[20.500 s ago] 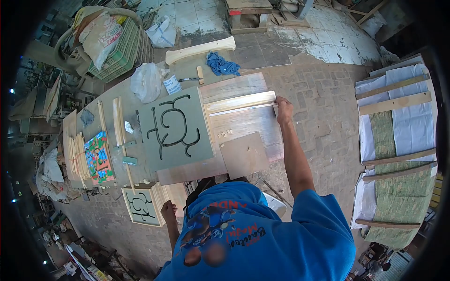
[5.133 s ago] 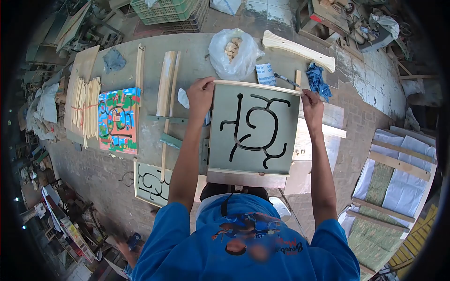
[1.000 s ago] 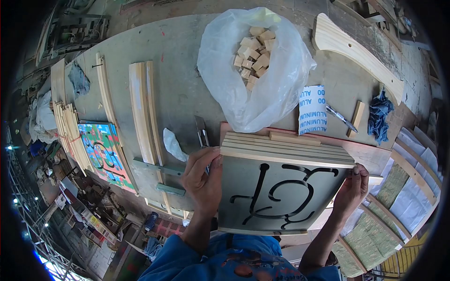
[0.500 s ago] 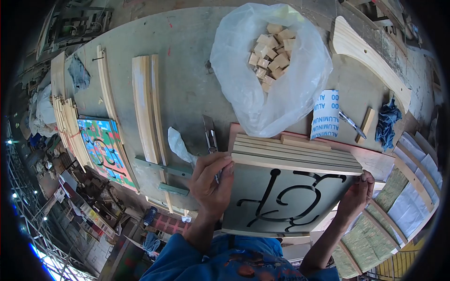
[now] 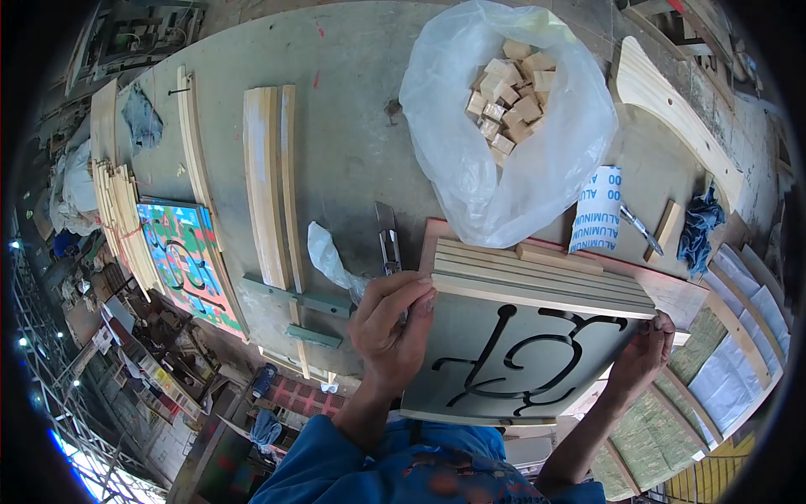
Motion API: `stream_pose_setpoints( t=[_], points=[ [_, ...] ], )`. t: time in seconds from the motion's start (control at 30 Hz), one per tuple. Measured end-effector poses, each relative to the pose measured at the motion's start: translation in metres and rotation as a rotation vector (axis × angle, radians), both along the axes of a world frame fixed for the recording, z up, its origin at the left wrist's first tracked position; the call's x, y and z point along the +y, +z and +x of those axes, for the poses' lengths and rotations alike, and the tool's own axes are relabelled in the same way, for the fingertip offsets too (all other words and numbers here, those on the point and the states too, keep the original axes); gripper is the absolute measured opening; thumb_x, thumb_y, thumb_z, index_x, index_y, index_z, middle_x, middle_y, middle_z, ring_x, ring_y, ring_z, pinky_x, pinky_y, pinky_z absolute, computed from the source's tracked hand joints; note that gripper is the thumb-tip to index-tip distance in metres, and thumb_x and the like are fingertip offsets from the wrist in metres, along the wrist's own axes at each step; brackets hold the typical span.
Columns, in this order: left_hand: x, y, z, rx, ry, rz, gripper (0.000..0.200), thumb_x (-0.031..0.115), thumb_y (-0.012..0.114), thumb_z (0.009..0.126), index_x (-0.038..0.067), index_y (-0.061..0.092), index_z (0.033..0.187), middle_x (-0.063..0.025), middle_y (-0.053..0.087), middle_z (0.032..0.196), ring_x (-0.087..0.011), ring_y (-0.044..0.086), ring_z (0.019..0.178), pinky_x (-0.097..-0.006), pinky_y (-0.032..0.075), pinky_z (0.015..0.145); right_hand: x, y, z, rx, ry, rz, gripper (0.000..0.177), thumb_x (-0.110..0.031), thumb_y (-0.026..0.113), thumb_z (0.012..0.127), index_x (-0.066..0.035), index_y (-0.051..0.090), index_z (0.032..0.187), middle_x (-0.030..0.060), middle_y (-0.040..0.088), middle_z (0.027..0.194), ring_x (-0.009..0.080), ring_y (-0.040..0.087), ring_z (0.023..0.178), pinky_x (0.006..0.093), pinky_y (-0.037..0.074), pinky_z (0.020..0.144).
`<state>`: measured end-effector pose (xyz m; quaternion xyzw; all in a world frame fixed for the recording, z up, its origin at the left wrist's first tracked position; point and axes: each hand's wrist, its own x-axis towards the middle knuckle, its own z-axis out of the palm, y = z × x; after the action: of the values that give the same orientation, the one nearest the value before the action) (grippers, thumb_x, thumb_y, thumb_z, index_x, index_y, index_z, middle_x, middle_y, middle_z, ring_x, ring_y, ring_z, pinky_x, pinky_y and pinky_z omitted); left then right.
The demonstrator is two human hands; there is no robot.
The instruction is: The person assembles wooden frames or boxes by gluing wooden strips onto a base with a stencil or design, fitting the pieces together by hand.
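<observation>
A grey panel (image 5: 453,332) with black curved grooves and pale wooden edge strips tilts toward my body. My left hand (image 5: 390,332) pinches its upper left corner, thumb and fingers on the wooden edge. At the upper right corner, my right hand (image 5: 642,357) grips the same panel. Directly behind it are several similar wood-edged panels (image 5: 537,270), stacked on a reddish board (image 5: 431,233). A small wood strip (image 5: 558,258) rests along the far side of the stack. Just beyond my left hand lie a metal-bladed tool (image 5: 388,238) and a crumpled white plastic piece (image 5: 329,254).
An open plastic bag (image 5: 432,118) of wooden blocks (image 5: 527,109) stands beyond the panels. Nearby are a paper roll printed ALUMINUM (image 5: 597,210), a pen (image 5: 642,228) and a dark blue cloth (image 5: 701,231). Long wooden strips (image 5: 262,185) and a colourful panel (image 5: 186,260) lie leftward.
The view has shifted slightly, so the bag and table items appear a little further right. Both hands keep their hold on the grooved panel, which stays tilted.
</observation>
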<state>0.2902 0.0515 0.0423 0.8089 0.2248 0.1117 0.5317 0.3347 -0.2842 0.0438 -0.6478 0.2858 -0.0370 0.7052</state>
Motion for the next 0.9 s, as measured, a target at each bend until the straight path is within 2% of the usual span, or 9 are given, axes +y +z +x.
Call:
stream_pose_setpoints(
  t=[0.27, 0.37, 0.43, 0.53, 0.57, 0.7, 0.83, 0.87, 0.9],
  points=[
    [-0.002, 0.002, 0.0, 0.032, 0.031, -0.048, 0.019, -0.009, 0.066, 0.083, -0.001, 0.068, 0.1, -0.0128, 0.066, 0.101, -0.0144, 0.062, 0.086, -0.0227, 0.048, 0.067, -0.002, -0.001, -0.001, 0.009, -0.019, -0.003, 0.011, -0.005, 0.06, 0.093, 0.001, 0.062, 0.102, 0.0051, 0.063, 0.095, 0.0084, 0.055, 0.085, 0.0214, 0.046, 0.081],
    [0.0, 0.001, 0.002, 0.01, -0.002, 0.011, 0.02, -0.009, 0.067, 0.083, -0.001, 0.068, 0.101, -0.0128, 0.066, 0.101, -0.0138, 0.061, 0.084, -0.0224, 0.047, 0.065, 0.0, 0.001, 0.0, 0.012, -0.027, -0.004, 0.01, -0.004, 0.06, 0.093, 0.001, 0.062, 0.101, 0.0049, 0.063, 0.095, 0.0085, 0.055, 0.084, 0.0218, 0.046, 0.081],
    [-0.001, 0.001, 0.003, 0.009, 0.031, 0.021, 0.019, -0.007, 0.07, 0.08, -0.001, 0.069, 0.098, -0.0135, 0.068, 0.097, -0.019, 0.065, 0.082, -0.0264, 0.05, 0.068, 0.005, 0.001, 0.002, 0.011, -0.021, -0.011, 0.009, -0.005, 0.059, 0.094, 0.0, 0.062, 0.101, 0.0047, 0.063, 0.095, 0.0084, 0.054, 0.084, 0.0221, 0.047, 0.08],
    [-0.001, 0.002, 0.002, 0.05, 0.028, 0.074, 0.017, -0.006, 0.07, 0.081, 0.0, 0.069, 0.097, -0.0141, 0.068, 0.097, -0.02, 0.064, 0.083, -0.0264, 0.05, 0.069, 0.01, 0.003, 0.005, 0.072, -0.067, -0.09, 0.009, -0.004, 0.059, 0.091, 0.0, 0.062, 0.098, 0.0039, 0.061, 0.092, 0.0091, 0.054, 0.082, 0.0232, 0.046, 0.079],
    [-0.003, 0.005, 0.001, 0.122, 0.06, 0.033, 0.014, -0.004, 0.067, 0.083, 0.0, 0.068, 0.097, -0.0132, 0.068, 0.096, -0.0194, 0.064, 0.084, -0.0266, 0.05, 0.071, 0.004, 0.002, 0.001, 0.075, -0.052, -0.119, 0.01, -0.004, 0.059, 0.09, 0.0, 0.063, 0.098, 0.0042, 0.061, 0.091, 0.0096, 0.054, 0.082, 0.0234, 0.046, 0.078],
    [-0.008, -0.002, 0.002, 0.028, 0.083, 0.021, 0.013, -0.002, 0.063, 0.088, -0.001, 0.067, 0.1, -0.0131, 0.065, 0.101, -0.0175, 0.062, 0.085, -0.0257, 0.048, 0.071, 0.009, 0.002, 0.003, -0.043, -0.064, -0.071, 0.013, 0.001, 0.057, 0.088, 0.004, 0.063, 0.098, 0.0062, 0.062, 0.092, 0.0106, 0.057, 0.081, 0.0236, 0.046, 0.076],
    [-0.011, 0.001, 0.002, 0.056, 0.123, -0.035, 0.014, -0.006, 0.06, 0.088, -0.004, 0.066, 0.101, -0.0132, 0.063, 0.104, -0.0162, 0.06, 0.088, -0.0256, 0.048, 0.074, 0.013, 0.007, 0.006, 0.013, -0.057, -0.124, 0.01, 0.002, 0.057, 0.087, 0.004, 0.063, 0.094, 0.006, 0.062, 0.088, 0.0107, 0.055, 0.079, 0.0248, 0.044, 0.075],
    [-0.012, 0.0, 0.002, 0.053, 0.125, -0.022, 0.014, -0.005, 0.059, 0.088, -0.004, 0.065, 0.101, -0.012, 0.063, 0.103, -0.0154, 0.059, 0.088, -0.0254, 0.048, 0.074, 0.013, 0.006, 0.006, -0.018, -0.02, -0.127, 0.012, 0.002, 0.056, 0.089, 0.005, 0.063, 0.099, 0.0065, 0.062, 0.089, 0.0106, 0.054, 0.077, 0.0236, 0.045, 0.075],
    [-0.012, 0.0, 0.002, 0.051, 0.12, -0.031, 0.014, -0.005, 0.059, 0.088, -0.004, 0.065, 0.101, -0.012, 0.063, 0.103, -0.0154, 0.059, 0.088, -0.0254, 0.048, 0.074, 0.012, 0.004, 0.005, -0.007, -0.036, -0.111, 0.011, 0.003, 0.057, 0.089, 0.005, 0.063, 0.098, 0.0061, 0.062, 0.088, 0.0107, 0.053, 0.077, 0.0237, 0.044, 0.075]
  ],
)
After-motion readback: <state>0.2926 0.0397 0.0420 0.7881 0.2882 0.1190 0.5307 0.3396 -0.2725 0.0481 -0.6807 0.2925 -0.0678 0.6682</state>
